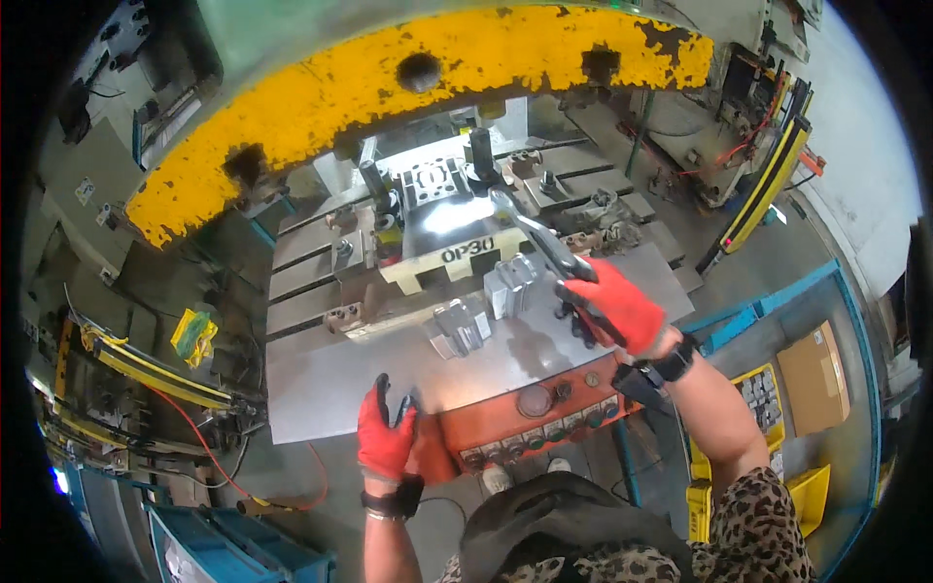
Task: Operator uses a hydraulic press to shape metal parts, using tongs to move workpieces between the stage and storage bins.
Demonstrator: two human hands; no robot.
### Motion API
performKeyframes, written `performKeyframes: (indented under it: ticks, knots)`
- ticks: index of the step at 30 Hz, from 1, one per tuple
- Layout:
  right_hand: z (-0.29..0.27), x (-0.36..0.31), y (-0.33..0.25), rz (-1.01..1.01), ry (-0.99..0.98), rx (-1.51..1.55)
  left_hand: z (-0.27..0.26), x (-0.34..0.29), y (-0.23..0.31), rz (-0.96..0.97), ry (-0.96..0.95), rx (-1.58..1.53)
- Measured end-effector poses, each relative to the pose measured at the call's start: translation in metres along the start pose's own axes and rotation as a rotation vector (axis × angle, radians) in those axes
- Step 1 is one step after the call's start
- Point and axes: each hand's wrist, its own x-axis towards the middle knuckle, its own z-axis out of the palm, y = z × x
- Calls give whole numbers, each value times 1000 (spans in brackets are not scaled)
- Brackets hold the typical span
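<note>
My right hand, in a red glove with dark fingertips, is closed around long grey metal tongs. Their far end reaches up and left to the front right of the press die, which has a bright reflection on its top. My left hand, gloved the same way, hovers by the front edge of the steel plate; thumb and finger are apart with nothing visible between them. Two small groups of silvery metal parts, one left and one right, stand on the plate before the die.
A chipped yellow press beam arches over the die. An orange control panel with buttons sits below the plate's front edge. Yellow-edged guard bars stand left and right. At right, a yellow bin of parts adjoins a cardboard piece.
</note>
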Motion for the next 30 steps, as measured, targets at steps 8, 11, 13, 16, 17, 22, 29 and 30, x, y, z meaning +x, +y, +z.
performKeyframes:
  ticks: [8,11,13,16,17,22,29,30]
  knots:
    - [62,150,7,-183,233,-343,-2,5,-13,22,19,90]
    - [64,171,23,-213,280,-504,-14,1,-24,-5,56,83]
    - [64,175,29,-248,282,-544,-21,-2,-32,-39,84,40]
    - [63,179,26,-242,272,-573,-28,-5,-40,-69,56,86]
    - [63,182,23,-229,274,-596,-29,-5,-42,-100,53,96]
    - [64,180,6,-205,323,-724,-33,-5,-42,-95,45,62]
    - [64,156,-7,-486,318,-1547,-43,-18,-42,-128,105,-141]
    - [60,146,-6,-511,323,-1644,-47,-23,-45,-175,137,-139]
